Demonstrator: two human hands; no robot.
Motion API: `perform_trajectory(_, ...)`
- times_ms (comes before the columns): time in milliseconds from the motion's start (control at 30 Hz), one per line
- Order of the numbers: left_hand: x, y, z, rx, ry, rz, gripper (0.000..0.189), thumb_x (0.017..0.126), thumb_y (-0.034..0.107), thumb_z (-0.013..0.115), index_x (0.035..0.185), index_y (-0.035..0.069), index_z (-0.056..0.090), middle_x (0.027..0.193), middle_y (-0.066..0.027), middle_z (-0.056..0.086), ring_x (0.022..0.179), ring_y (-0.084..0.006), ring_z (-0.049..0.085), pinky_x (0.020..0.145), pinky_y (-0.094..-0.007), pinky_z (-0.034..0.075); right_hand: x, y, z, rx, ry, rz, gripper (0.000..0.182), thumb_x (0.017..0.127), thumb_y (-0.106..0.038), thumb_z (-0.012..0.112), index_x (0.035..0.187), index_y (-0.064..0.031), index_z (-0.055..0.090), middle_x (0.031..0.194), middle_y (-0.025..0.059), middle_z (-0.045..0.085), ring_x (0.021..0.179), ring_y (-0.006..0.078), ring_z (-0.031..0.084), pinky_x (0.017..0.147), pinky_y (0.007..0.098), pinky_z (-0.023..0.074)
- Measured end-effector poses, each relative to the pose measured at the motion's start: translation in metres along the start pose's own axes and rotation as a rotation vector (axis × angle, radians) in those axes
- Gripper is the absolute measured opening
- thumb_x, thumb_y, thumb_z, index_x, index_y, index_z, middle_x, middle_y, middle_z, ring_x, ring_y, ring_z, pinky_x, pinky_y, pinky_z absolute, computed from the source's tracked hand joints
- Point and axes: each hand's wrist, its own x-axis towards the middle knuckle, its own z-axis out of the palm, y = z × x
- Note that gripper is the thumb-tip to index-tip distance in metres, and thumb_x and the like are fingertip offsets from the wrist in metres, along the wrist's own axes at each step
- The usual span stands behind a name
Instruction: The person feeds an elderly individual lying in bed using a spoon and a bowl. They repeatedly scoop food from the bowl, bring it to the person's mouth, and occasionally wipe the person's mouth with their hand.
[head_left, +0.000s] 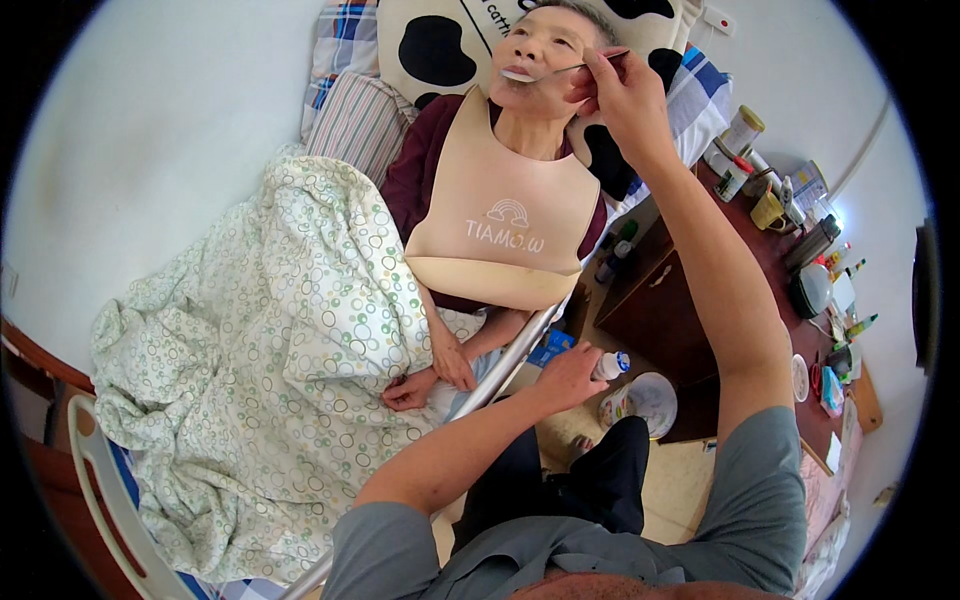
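Note:
A metal spoon (564, 69) is held by its handle in my right hand (626, 94), at the top of the view. The bowl of the spoon touches the lips of a person (534, 135) lying in a bed. That person wears a beige bib (502, 195) with a catch pocket at its lower edge, over a dark red top. Lower down, my left hand (570, 379) grips a small white bottle (611, 365) with blue at its top, just beyond the bed's metal side rail (510, 356). Whether the bottle is capped I cannot tell.
A patterned quilt (262, 375) covers the person's lower body. Behind the head is a cow-spotted cushion (435, 52). On the right, a dark wooden cabinet (757, 255) bears jars, a yellow mug (768, 210) and a thermos flask (814, 241). A bucket (652, 405) stands on the floor by my knees.

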Motion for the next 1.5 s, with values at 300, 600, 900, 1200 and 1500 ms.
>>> perform_trajectory(300,0.0,-0.001,0.003,-0.031,0.028,0.013,0.051,0.08,0.031,0.076,0.114,-0.002,0.056,0.113,-0.0202,0.057,0.104,-0.0396,0.059,0.09,-0.0469,0.049,0.007,0.003,0.002,-0.073,0.05,-0.003,0.026,0.101,-0.02,0.058,0.103,0.0064,0.057,0.082,0.0113,0.069,0.067,0.0159,0.069,0.057,0.0258,0.0543)
perform_trajectory(600,0.001,0.0,0.0,-0.01,-0.01,-0.008,0.052,0.082,0.031,0.075,0.117,-0.002,0.056,0.114,-0.0201,0.056,0.106,-0.0388,0.059,0.09,-0.0465,0.049,0.001,-0.001,0.01,0.094,0.074,-0.01,0.024,0.101,-0.018,0.058,0.101,0.006,0.058,0.081,0.0127,0.069,0.067,0.0165,0.069,0.056,0.0266,0.0552)
perform_trajectory(900,0.001,-0.003,0.004,0.017,0.017,0.013,0.054,0.083,0.032,0.074,0.119,-0.003,0.055,0.113,-0.0208,0.056,0.106,-0.0389,0.059,0.091,-0.0458,0.049,-0.028,0.001,0.006,0.188,0.01,-0.029,0.022,0.102,-0.018,0.057,0.104,0.0036,0.054,0.085,0.0115,0.069,0.072,0.0163,0.07,0.058,0.0244,0.0533)
perform_trajectory(1200,0.0,-0.005,0.003,0.005,0.011,0.023,0.053,0.083,0.031,0.074,0.119,-0.003,0.055,0.112,-0.0205,0.055,0.105,-0.039,0.059,0.09,-0.046,0.049,-0.028,0.012,0.004,0.198,-0.046,0.052,0.022,0.102,-0.019,0.057,0.107,0.0021,0.055,0.088,0.0115,0.069,0.074,0.0176,0.07,0.06,0.0248,0.054)
perform_trajectory(1500,0.0,-0.003,0.002,0.014,0.007,0.011,0.052,0.082,0.03,0.076,0.117,-0.002,0.056,0.111,-0.019,0.056,0.103,-0.0381,0.06,0.089,-0.0456,0.05,-0.01,0.019,-0.007,0.091,0.064,-0.026,0.022,0.102,-0.019,0.056,0.108,0.002,0.055,0.092,0.0103,0.067,0.074,0.0167,0.068,0.063,0.026,0.054)
